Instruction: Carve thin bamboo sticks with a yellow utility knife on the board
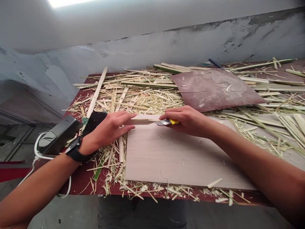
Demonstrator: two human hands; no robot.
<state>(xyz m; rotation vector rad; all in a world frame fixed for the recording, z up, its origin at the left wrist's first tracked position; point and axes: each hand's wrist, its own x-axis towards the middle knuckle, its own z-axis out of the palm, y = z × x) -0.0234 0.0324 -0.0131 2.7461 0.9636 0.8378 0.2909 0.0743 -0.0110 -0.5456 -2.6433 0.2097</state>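
Observation:
My left hand [116, 125], with a black watch on the wrist, pinches one end of a flat pale bamboo strip [145, 121]. The strip lies level just above a light wooden board [171, 159]. In my right hand [183, 117] is a yellow-handled utility knife [172, 121], my fingers closed around it. Its silver head touches or nearly touches the strip's right end; the exact contact and the blade edge are hard to make out.
Shavings and split strips [152, 98] cover much of the dark red table [78, 183]. A sheet of brown sandpaper-like material [216, 86] lies behind my right hand. At the left stand a black power bank-like box [59, 135] and a white cable [35, 146]. A wall [166, 47] rises behind.

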